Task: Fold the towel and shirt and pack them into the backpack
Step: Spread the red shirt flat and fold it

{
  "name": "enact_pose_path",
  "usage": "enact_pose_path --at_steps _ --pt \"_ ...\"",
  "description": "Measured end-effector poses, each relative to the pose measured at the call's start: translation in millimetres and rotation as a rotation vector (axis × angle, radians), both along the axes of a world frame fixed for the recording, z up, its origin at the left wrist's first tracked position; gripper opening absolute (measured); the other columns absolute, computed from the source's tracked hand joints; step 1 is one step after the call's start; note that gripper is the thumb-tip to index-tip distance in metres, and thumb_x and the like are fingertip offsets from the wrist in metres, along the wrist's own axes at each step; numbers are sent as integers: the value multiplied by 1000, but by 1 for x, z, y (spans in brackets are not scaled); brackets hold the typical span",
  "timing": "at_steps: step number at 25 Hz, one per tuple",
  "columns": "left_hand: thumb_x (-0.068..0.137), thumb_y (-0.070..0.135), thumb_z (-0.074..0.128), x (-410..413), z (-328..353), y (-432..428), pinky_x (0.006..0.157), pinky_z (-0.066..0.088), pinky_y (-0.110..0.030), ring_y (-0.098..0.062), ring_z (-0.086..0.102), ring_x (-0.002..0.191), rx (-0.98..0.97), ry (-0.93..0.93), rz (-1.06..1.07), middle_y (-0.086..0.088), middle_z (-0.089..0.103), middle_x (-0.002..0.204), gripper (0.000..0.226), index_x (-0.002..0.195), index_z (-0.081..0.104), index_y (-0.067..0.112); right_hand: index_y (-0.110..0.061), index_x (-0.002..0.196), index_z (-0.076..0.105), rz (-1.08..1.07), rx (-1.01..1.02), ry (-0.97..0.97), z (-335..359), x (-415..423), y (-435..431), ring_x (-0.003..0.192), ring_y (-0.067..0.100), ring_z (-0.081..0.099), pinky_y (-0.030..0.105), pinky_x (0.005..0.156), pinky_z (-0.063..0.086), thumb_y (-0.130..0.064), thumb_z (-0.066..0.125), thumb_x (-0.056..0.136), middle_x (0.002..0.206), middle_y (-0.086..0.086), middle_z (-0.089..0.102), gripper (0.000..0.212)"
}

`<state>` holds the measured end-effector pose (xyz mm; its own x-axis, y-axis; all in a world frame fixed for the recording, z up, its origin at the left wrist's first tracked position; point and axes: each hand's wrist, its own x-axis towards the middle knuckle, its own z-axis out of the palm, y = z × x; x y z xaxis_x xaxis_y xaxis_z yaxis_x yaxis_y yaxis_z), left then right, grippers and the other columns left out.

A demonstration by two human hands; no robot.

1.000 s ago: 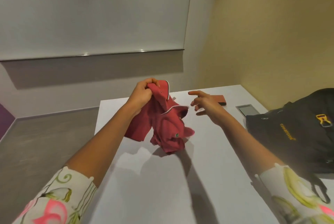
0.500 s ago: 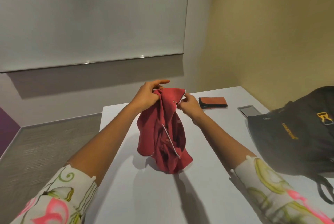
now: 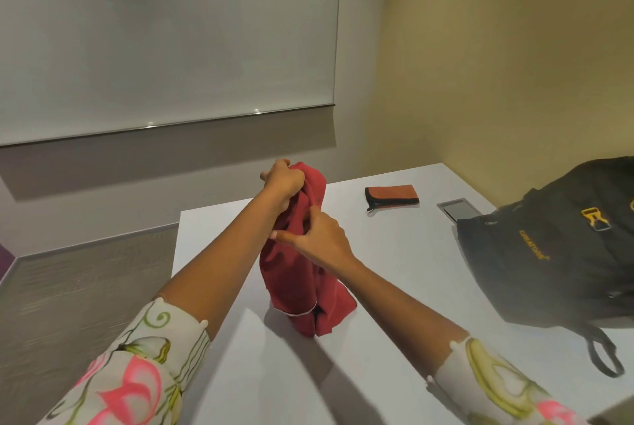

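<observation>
Red shirt [image 3: 296, 282] hangs from the left hand [image 3: 283, 181], right hand [image 3: 320, 240] gripping just below.

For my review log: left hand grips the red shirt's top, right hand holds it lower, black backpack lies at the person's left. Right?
No: the head view shows the black backpack at the person's right. The left hand does grip the red shirt at its top, the right hand lower.
</observation>
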<state>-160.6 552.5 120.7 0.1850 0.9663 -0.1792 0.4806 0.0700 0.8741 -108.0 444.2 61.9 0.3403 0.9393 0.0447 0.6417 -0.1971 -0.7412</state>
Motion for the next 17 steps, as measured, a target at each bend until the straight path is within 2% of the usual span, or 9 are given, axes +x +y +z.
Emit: enact_pose_path --at_steps 1,3,6,8,10,12,14,15,17 --pt "88 1 38 3 2 1 87 49 -32 -29 56 112 27 -14 -69 -11 47 139 54 140 46 16 -24 90 55 -33 22 54 -2 3 5 73 14 61 34 63 50 -63 66 70 81 -7 63 45" --pt "86 -8 33 3 6 2 73 54 -27 -21 65 85 70 -33 -215 -12 66 114 54 128 60 11 -24 77 62 -147 97 257 -3 23 16 71 17 63 39 69 54 -43 61 75 76 -1 67 20" --pt "88 -16 32 -10 18 6 62 54 -17 -10 64 67 108 -99 -316 -4 71 85 50 107 72 8 -19 67 65 -283 158 533 -17 70 26 74 23 63 39 72 52 -27 54 79 77 7 69 18" --pt "88 -17 38 -19 26 11 61 53 -13 -7 64 68 133 -192 -295 0 70 77 46 93 73 13 -21 86 67 -348 51 535 -39 98 25 84 21 62 36 76 51 -12 50 86 94 5 68 19" --pt "84 -21 37 -25 37 15 64 52 -13 -6 63 68 136 -300 -316 3 69 70 49 86 70 14 -17 119 60 -359 -153 536 -69 116 18 91 20 57 34 77 47 -3 48 86 111 7 61 37" --pt "82 -24 34 -27 49 15 66 51 -14 -5 64 67 135 -373 -382 5 69 69 51 87 68 13 -16 137 46 -312 -328 624 -96 116 10 109 23 51 36 85 41 -10 57 86 126 8 53 52" --pt "80 -24 31 -26 63 15 68 52 -15 -6 64 69 130 -452 -454 4 69 71 52 88 67 12 -21 137 46 -239 -338 828 -108 102 8 125 22 46 39 93 39 -33 60 89 136 3 51 52" --pt "80 -25 30 -25 68 15 67 51 -15 -6 64 69 122 -488 -482 4 69 71 51 89 66 11 -23 132 51 -194 -281 957 -107 94 10 123 20 50 38 91 42 -38 57 90 133 2 57 45" --pt "80 -25 29 -24 73 19 65 50 -14 -5 63 69 118 -534 -508 4 69 71 51 90 64 10 -20 118 62 -144 -160 1140 -96 83 21 101 21 66 31 74 52 -29 52 96 113 6 71 27"
